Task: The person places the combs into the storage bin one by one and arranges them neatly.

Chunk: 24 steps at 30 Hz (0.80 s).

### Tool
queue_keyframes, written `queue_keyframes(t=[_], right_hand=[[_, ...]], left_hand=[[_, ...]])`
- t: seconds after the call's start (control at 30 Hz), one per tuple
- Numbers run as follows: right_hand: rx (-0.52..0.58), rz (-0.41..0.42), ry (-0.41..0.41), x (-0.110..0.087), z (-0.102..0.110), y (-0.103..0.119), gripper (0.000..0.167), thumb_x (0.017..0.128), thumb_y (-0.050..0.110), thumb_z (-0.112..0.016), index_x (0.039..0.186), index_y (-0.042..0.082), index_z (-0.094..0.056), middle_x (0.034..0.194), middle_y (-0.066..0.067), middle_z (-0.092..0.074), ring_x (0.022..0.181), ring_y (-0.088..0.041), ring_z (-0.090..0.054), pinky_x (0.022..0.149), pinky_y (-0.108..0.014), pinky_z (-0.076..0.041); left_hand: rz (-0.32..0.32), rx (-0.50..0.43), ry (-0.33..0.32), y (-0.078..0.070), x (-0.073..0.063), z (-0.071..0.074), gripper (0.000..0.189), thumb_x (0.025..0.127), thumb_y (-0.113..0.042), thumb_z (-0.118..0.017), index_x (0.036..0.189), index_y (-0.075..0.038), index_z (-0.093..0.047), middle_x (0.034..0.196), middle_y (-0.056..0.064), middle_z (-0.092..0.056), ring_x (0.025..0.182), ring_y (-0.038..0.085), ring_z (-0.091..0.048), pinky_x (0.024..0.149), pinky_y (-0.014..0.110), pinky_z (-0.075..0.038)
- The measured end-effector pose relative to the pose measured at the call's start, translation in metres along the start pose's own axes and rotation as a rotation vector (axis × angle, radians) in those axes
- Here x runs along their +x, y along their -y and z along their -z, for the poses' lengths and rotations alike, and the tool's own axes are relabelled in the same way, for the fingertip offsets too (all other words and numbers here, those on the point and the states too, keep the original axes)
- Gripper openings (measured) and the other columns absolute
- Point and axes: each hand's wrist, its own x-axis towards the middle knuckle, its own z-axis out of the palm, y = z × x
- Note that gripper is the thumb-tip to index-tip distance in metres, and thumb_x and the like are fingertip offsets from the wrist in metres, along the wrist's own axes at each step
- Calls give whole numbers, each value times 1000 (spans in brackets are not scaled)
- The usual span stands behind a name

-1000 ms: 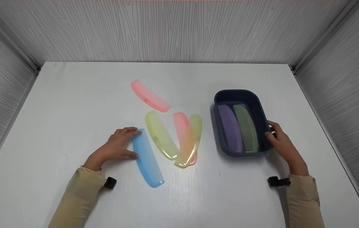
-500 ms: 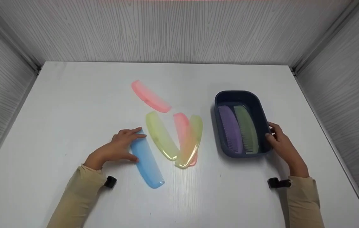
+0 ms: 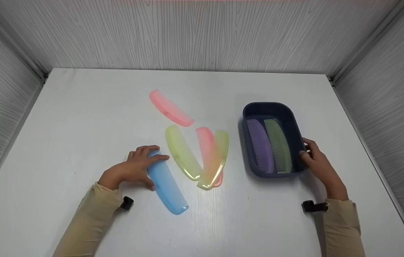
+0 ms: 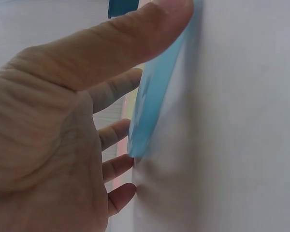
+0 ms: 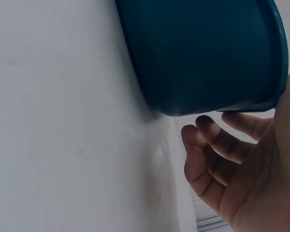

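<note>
In the head view a light blue comb (image 3: 168,185) lies at the left of the comb group. My left hand (image 3: 136,167) is over its far end, thumb at the left edge and index finger across to the right edge. In the left wrist view the thumb touches the blue comb (image 4: 152,96), with the other fingertips beyond it near the table. My right hand (image 3: 316,162) holds the right wall of a dark blue bin (image 3: 246,153), thumb at the rim and fingers outside. Inside the bin a purple comb (image 3: 260,146) and a green comb (image 3: 278,146) lie side by side.
Right of the blue comb lies a yellow-green comb (image 3: 182,153). A second yellow-green comb (image 3: 219,142) overlaps a pink comb (image 3: 203,135). Another pink comb (image 3: 169,109) lies farther back. Grey wood-grain panels (image 3: 187,35) stand around the white table (image 3: 91,96).
My left index finger has reached farther across the blue comb, and the thumb has slid slightly nearer. The blue comb has shifted a little nearer and right. The right hand stays at the bin.
</note>
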Motion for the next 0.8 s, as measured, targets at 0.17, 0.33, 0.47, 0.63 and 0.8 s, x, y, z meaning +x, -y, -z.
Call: queue_keyframes(t=[0.17,0.33,0.47,0.63,0.8], right_hand=[[20,-7,-13,-3,0,2,50,102,21,-37,149,6,-26,120,-21,-50,82,-4,-47,68,-22,-42],[18,-9,-4,-3,0,1,51,102,26,-36,148,6,-27,119,-21,-50,86,-9,-47,71,-22,-42],[4,-8,-8,-2,1,2,51,102,27,-36,148,6,-27,118,-21,-50,88,-12,-47,72,-22,-41],[-3,-7,-11,-2,1,2,51,102,27,-36,147,5,-28,115,-21,-52,88,-15,-47,73,-23,-41],[-5,-17,-7,-2,0,1,51,102,27,-36,147,5,-29,115,-22,-53,88,-15,-48,73,-24,-41]], left_hand=[[33,-18,7,-3,5,1,73,65,-26,-88,129,-21,-53,151,20,-20,138,44,-12,102,61,-18],[21,-39,0,-3,6,2,68,65,-24,-89,123,-18,-54,150,19,-22,139,43,-12,101,60,-18],[-10,-24,-15,-2,5,2,66,65,-25,-89,118,-12,-51,150,16,-25,141,42,-13,99,60,-20],[-8,14,-54,0,5,2,65,64,-25,-89,115,-11,-52,140,14,-37,135,42,-23,97,59,-22],[8,38,-69,0,7,1,64,64,-29,-89,113,-11,-54,119,11,-45,123,41,-31,93,56,-23]])
